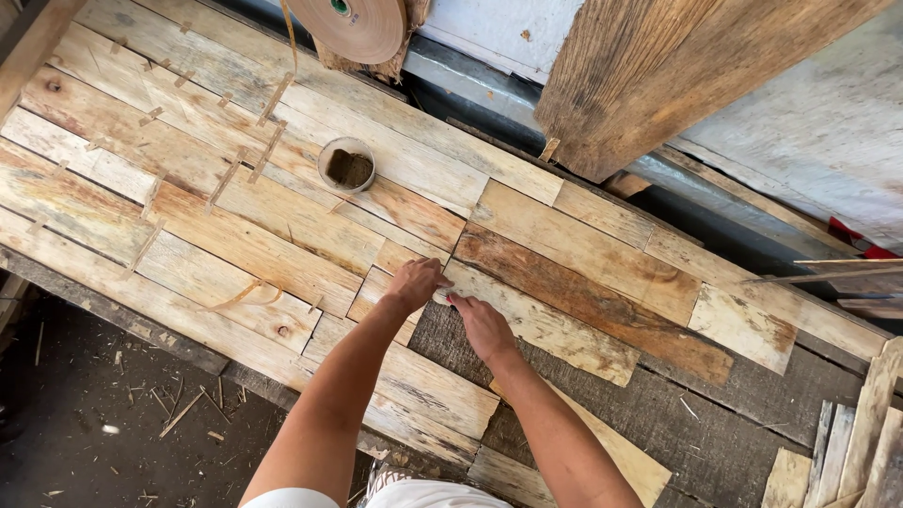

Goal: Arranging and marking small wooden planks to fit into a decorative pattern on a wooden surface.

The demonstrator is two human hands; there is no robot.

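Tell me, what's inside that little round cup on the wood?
The cup holds something dark brown, filling most of it. What the stuff is, and how deep it goes, cannot be told from above. It stands on the veneer sheets, away from both hands.

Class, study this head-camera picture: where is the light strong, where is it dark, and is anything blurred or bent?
Head view: bright, even daylight on the wooden strips, with only soft shadows; the floor at lower left is dark; both hands, left hand and right hand, look sharp; the wide lens makes the edges slant.

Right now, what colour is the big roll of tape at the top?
Light tan-brown roll of tape, with a greenish core; head view shows it.
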